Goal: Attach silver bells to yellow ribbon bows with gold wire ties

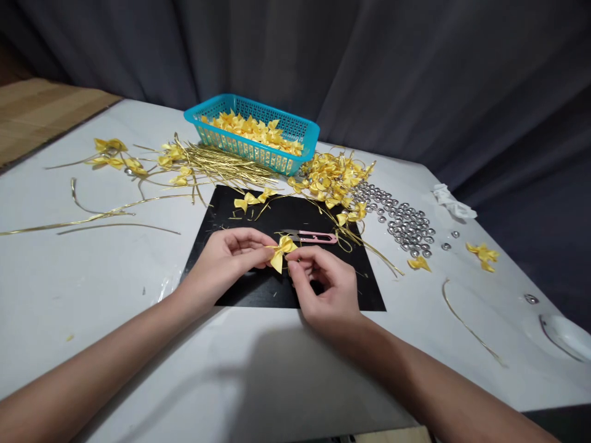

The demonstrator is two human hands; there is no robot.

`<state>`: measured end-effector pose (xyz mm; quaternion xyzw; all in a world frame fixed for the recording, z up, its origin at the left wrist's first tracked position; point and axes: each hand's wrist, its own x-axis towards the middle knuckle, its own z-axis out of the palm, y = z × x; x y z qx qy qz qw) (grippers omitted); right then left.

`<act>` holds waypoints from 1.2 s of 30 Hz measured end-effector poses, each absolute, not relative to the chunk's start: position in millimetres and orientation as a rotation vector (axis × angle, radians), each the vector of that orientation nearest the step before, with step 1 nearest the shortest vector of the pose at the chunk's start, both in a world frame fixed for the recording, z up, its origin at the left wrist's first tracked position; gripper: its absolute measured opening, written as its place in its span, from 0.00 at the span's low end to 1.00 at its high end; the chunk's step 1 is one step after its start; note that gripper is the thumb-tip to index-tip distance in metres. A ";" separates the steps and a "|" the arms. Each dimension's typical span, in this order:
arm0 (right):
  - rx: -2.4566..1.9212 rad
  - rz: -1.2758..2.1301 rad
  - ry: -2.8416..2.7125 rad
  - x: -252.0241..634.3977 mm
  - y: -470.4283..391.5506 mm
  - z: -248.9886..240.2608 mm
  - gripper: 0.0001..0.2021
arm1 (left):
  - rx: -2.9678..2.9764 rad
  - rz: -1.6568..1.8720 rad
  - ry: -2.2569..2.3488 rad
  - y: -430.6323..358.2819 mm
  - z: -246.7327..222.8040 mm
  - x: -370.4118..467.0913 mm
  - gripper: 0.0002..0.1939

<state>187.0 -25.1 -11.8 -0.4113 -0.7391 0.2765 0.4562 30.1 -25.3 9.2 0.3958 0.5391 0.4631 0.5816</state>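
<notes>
A small yellow ribbon bow (279, 252) is held above the black mat (249, 289). My left hand (237, 249) pinches its left side between thumb and fingers. From the right, my right hand (330, 283) has thumb and index finger closed at the bow's other edge; whether a thin cord is also in that pinch cannot be made out. Just beyond the bow, pink-handled thread snips (318, 237) lie on the mat. More yellow bows (252, 200) and bits of gold cord rest along the mat's far side.
Behind the mat stands a blue basket (221, 140) of yellow bows, with a bundle of gold cords (231, 165) before it. To the right are piled bows (330, 175), silver beads (410, 227), a crumpled white item (455, 203) and a white rounded object (566, 335). Dark curtain hangs behind.
</notes>
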 end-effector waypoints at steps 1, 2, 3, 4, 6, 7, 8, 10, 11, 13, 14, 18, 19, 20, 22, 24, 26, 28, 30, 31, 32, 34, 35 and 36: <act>-1.012 0.678 -1.826 187.0 -24.9 -11.7 0.05 | 0.932 1.078 1.263 -25.3 9.5 30.5 0.06; -1.009 0.674 -1.835 187.1 -24.6 -11.8 0.05 | 0.939 1.077 1.269 -25.3 9.7 30.9 0.06; -1.007 0.668 -1.847 187.2 -24.2 -12.1 0.05 | 0.944 1.075 1.279 -25.2 9.9 31.3 0.06; -1.005 0.657 -1.861 187.3 -23.6 -12.4 0.05 | 0.947 1.077 1.289 -25.1 9.9 31.5 0.06; -1.002 0.627 -1.888 187.7 -22.8 -13.1 0.06 | 0.950 1.091 1.309 -24.8 9.6 31.7 0.07; -0.999 0.614 -1.898 187.9 -22.6 -13.3 0.06 | 0.952 1.099 1.318 -24.5 9.5 31.6 0.07; -0.994 0.607 -1.903 188.1 -22.6 -13.4 0.06 | 0.955 1.106 1.325 -24.2 9.3 31.5 0.07; -0.983 0.601 -1.899 188.3 -23.3 -13.2 0.06 | 0.967 1.121 1.339 -23.8 9.1 31.3 0.07; -0.977 0.595 -1.891 188.4 -23.8 -12.9 0.06 | 0.976 1.127 1.346 -23.7 8.9 31.4 0.07; -0.971 0.573 -1.869 188.4 -24.7 -12.4 0.05 | 0.996 1.144 1.350 -23.8 8.8 31.7 0.07; -0.970 0.563 -1.864 188.4 -24.8 -12.2 0.05 | 1.006 1.151 1.346 -24.0 8.9 32.1 0.07; -0.978 0.561 -1.895 189.1 -23.8 -13.0 0.06 | 1.045 1.156 1.329 -24.7 9.8 33.3 0.07; -0.984 0.566 -1.905 189.3 -23.3 -13.4 0.06 | 1.050 1.153 1.336 -24.8 10.0 33.4 0.07; -0.992 0.569 -1.911 189.6 -22.9 -13.8 0.06 | 1.054 1.153 1.343 -24.9 10.1 33.3 0.06; -1.002 0.572 -1.919 190.0 -22.4 -14.3 0.06 | 1.060 1.152 1.351 -25.1 10.0 32.7 0.06; -1.002 0.570 -1.926 190.3 -22.1 -14.2 0.06 | 1.069 1.149 1.355 -25.5 9.7 31.9 0.06; -0.991 0.569 -1.937 190.5 -21.9 -13.7 0.07 | 1.084 1.147 1.355 -25.9 9.4 31.4 0.06; -0.982 0.566 -1.948 190.6 -21.7 -13.0 0.07 | 1.095 1.150 1.352 -26.2 9.3 31.4 0.06; -0.977 0.564 -1.956 190.7 -21.6 -12.7 0.07 | 1.096 1.152 1.351 -26.2 9.2 31.8 0.06; -0.976 0.564 -1.959 190.8 -21.6 -12.6 0.06 | 1.094 1.153 1.351 -26.1 9.1 32.0 0.06; -0.976 0.566 -1.960 190.8 -21.6 -12.6 0.06 | 1.094 1.152 1.352 -25.9 9.0 32.3 0.06; -0.980 0.568 -1.960 190.9 -21.7 -12.7 0.07 | 1.097 1.152 1.351 -25.3 8.5 32.6 0.06; -0.985 0.568 -1.961 190.9 -21.7 -12.8 0.07 | 1.097 1.154 1.350 -25.0 8.3 32.7 0.06; -0.990 0.568 -1.963 191.0 -21.7 -12.8 0.07 | 1.098 1.156 1.349 -24.7 8.0 32.6 0.06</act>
